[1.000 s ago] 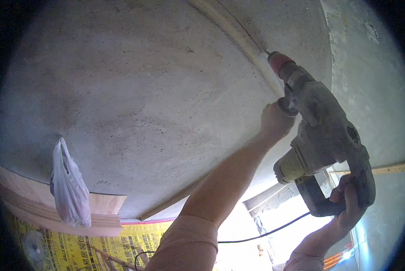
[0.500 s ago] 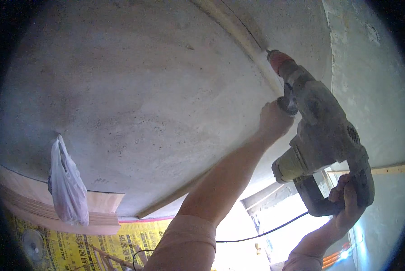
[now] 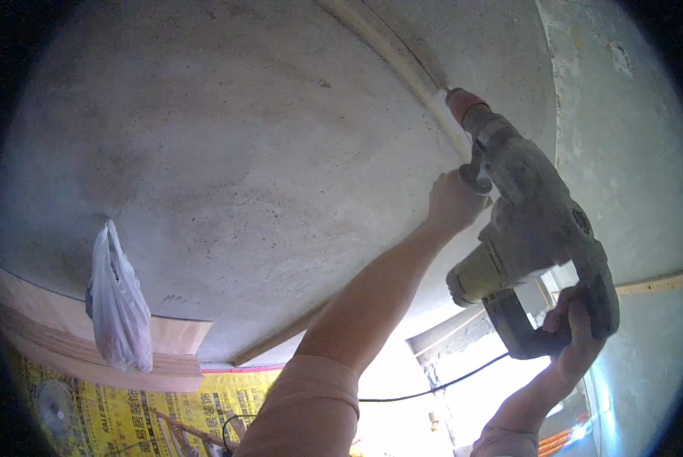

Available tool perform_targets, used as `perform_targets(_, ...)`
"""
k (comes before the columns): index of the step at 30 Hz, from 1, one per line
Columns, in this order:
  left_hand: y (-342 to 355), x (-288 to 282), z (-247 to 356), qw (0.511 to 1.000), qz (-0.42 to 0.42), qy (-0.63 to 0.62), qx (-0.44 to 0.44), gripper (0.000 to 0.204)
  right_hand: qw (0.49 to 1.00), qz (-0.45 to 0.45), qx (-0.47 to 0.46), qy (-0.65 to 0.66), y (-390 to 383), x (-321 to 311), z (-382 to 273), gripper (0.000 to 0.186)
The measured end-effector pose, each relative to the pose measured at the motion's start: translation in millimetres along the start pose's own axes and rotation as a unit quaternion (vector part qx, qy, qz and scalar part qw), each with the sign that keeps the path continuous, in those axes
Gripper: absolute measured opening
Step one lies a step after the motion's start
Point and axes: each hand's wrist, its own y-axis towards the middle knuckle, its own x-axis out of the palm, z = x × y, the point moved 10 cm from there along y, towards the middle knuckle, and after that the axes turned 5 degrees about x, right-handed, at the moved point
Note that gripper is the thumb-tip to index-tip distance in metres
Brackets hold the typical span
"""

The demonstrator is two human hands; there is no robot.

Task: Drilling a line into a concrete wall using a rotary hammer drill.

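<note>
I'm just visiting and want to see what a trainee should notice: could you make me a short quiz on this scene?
1. Which grip is on the rear handle of the drill: left or right?
2. True or false: the white plastic bag is left of the drill in the picture.
3. The printed sheeting at lower left is mainly: A) green, B) blue, C) yellow?

Key: 1. The right grip. 2. True. 3. C.

Matt, dusty, plastic-looking over the body of the power drill (image 3: 535, 186); rough, pitted and matt across the grey cement-like surface (image 3: 219, 129); thin, crinkled, faintly glossy plastic in the white bag (image 3: 122, 324); smooth pale wood in the stacked boards (image 3: 176, 333); matt, creased cloth in the left sleeve (image 3: 311, 392)
</note>
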Motion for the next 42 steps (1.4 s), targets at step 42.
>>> perform_targets(42,-606,-112,-142,0.940,0.007,-0.091,-0.328,0.051,0.821,-0.404,0.365,0.174,-386,-40,220,0.030)
